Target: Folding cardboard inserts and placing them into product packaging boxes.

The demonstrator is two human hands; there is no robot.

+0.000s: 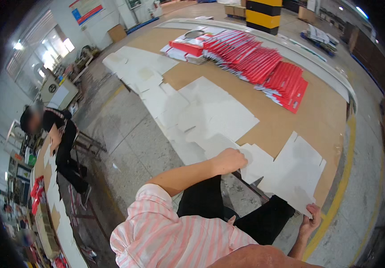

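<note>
Nearest the lens came our striped shirt [174,236] and dark trousers [255,214], with both forearms reaching out from them. Our left hand [230,160] lay knuckles up on a white sheet [259,161], its fingers curled under so that we could not tell whether they gripped the card or only pressed on it. Our right hand [310,219] pinched the lower corner of a second sheet [295,172], thumb and fingers drawn narrow around the edge. Both sheets were flat die-cut blanks; they lay side by side at the near edge of the brown table [322,120], the second hanging slightly past that edge.

Beyond our hands, more white blanks [201,107] overlapped in a loose band that ran along the table's left side toward its far end. Farther back, a long fanned row of red cartons [264,62] crossed the tabletop, well apart from the blanks we touched.

Off the table, a grey floor [130,143] opened to the left, and a yellow line [342,178] ran along the floor on the right. Another person [58,134] in dark clothes bent over a separate bench at far left.
</note>
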